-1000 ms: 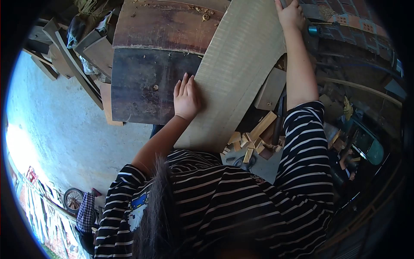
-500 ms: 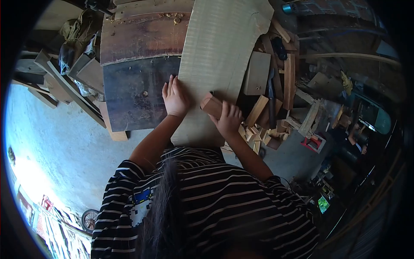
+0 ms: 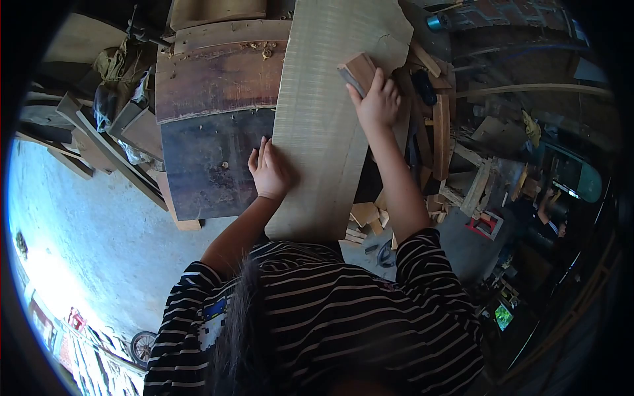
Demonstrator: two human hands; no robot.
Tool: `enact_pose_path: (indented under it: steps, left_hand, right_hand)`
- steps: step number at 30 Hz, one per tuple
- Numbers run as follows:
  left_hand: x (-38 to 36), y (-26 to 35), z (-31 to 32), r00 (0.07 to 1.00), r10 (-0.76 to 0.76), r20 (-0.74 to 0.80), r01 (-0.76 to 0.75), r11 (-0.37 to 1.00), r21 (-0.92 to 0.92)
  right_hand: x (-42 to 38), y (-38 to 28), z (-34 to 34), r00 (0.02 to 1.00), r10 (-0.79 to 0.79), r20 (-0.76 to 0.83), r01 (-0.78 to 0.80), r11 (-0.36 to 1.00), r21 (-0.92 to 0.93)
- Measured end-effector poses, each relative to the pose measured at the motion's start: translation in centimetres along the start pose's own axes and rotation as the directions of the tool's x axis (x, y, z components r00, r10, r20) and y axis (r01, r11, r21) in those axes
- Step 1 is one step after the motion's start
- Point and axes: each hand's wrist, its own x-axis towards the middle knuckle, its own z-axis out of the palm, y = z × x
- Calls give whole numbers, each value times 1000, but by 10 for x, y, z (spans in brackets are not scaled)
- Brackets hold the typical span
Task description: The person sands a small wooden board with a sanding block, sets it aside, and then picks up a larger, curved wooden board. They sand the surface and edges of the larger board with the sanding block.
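Note:
A long pale wooden board [image 3: 327,112] lies lengthwise away from me on a dark workbench [image 3: 211,152]. My left hand [image 3: 267,170] rests flat on the board's left edge, fingers spread, half over the dark bench top. My right hand [image 3: 378,100] is stretched out along the board's far right side and grips a small wooden sanding block [image 3: 357,71], which is pressed against the board's surface.
Offcuts and small wood blocks [image 3: 366,218] lie on the floor by the board's near end. Planks and tools [image 3: 436,125] are stacked to the right. Boards and a cloth bundle [image 3: 112,79] crowd the left; the concrete floor [image 3: 86,224] lies below them.
My right hand has pushed the sanding block from the near part of the board up to its far end. The left hand has stayed on the board's left edge.

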Motion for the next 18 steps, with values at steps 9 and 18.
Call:
enact_pose_path:
  steps: [9, 18]
  left_hand:
    - [-1, 2, -1, 1000, -2, -5, 2, 1000, 16]
    - [-3, -1, 3, 1000, 3, -1, -3, 1000, 27]
  right_hand:
    - [201, 42, 8, 979, 110, 174, -141, 975, 172]
    - [34, 21, -2, 978, 111, 176, -123, 991, 60]
